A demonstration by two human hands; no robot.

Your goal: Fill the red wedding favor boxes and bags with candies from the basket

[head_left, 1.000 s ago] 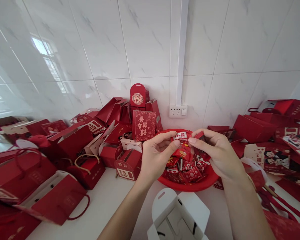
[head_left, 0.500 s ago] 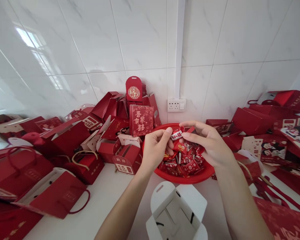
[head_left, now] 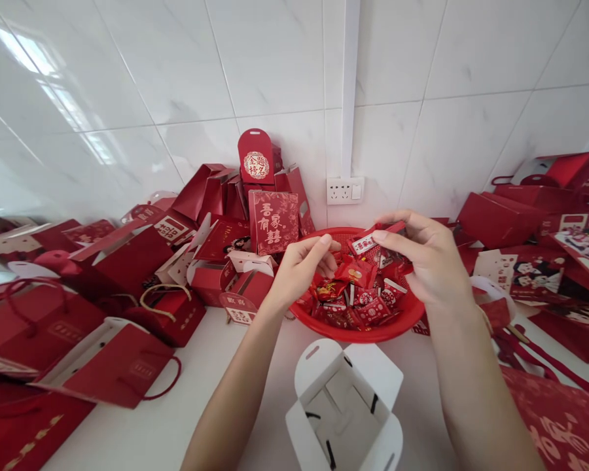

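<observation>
In my right hand is a small red packet with a white label, pinched between thumb and fingers over the right side of a red basket. Over the basket's left rim is my left hand, its fingers curled near the thumb; whether they hold anything is hidden. Wrapped red candies lie in the basket. In front of it stands a white-lined box with its flaps spread, and no candy shows inside.
Red gift boxes and bags crowd the left side. More red boxes are piled at the right. A box with white lettering stands behind the basket, near a wall socket.
My hands have moved apart. The labelled packet, between both hands before, is now in my right hand, tilted. The camera view has shifted slightly.
</observation>
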